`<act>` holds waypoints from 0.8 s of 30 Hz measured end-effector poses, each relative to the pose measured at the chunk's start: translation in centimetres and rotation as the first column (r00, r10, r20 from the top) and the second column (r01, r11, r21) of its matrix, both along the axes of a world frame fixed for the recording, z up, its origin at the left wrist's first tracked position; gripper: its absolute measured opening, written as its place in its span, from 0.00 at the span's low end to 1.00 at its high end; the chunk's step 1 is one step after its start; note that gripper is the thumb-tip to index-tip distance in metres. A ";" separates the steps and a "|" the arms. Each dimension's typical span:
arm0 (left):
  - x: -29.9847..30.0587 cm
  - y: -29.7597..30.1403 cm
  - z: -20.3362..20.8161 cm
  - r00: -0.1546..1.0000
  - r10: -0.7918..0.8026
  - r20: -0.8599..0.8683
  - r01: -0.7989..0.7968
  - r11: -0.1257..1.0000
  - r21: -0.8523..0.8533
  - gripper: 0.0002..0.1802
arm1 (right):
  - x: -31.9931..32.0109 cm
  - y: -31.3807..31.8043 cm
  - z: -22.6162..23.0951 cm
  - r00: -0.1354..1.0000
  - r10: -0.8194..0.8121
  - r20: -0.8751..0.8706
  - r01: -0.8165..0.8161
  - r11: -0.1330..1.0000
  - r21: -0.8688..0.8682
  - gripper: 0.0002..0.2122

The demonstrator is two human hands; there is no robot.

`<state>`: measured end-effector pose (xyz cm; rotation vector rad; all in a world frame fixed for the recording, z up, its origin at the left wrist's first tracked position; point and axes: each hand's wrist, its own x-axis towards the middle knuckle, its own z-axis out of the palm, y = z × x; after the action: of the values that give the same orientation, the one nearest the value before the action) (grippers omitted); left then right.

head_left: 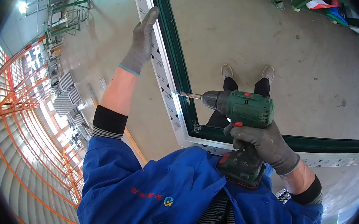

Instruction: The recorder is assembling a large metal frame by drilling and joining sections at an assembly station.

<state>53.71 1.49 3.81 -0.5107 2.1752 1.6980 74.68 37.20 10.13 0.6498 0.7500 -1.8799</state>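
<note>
Right hand on green drill, left hand against window frame.

We had only one view, a head-worn fisheye camera looking steeply down over our own chest, close on our gloved hands, the floor far below, straight edges bent toward a dark round rim.

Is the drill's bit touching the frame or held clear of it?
Touching: the bit of the green drill meets the frame at its tip.
</note>
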 end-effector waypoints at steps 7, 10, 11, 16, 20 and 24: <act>0.1 -0.1 -0.1 0.999 -0.025 -0.036 0.024 1.000 -0.009 0.36 | -0.3 -0.1 0.8 0.999 0.038 -0.014 -0.038 0.999 -0.013 0.18; 0.2 -0.1 0.1 0.999 -0.033 0.034 0.034 0.999 -0.035 0.37 | -0.3 -0.1 0.9 0.999 0.032 -0.009 -0.032 0.999 -0.024 0.19; 0.2 0.0 0.0 0.999 -0.035 0.015 0.036 0.998 -0.044 0.36 | -0.3 -0.1 1.0 0.999 0.039 -0.014 -0.039 0.999 -0.006 0.18; 0.0 0.1 0.0 1.000 -0.022 0.007 0.022 0.998 -0.058 0.35 | -0.2 -0.2 1.0 0.999 0.049 -0.016 -0.049 0.999 0.008 0.18; 0.0 -0.2 0.2 0.999 -0.022 0.036 0.023 0.999 -0.038 0.32 | -0.1 -0.2 1.0 0.998 0.056 -0.038 -0.056 0.998 0.015 0.17; 0.3 1.2 0.4 0.999 0.046 0.001 -0.046 0.999 0.005 0.30 | 0.1 -0.1 0.3 0.999 0.046 -0.025 -0.046 0.999 0.002 0.17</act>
<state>54.04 2.64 4.24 -0.5649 2.1737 1.7259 74.83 37.14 10.40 0.6069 0.7764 -1.8486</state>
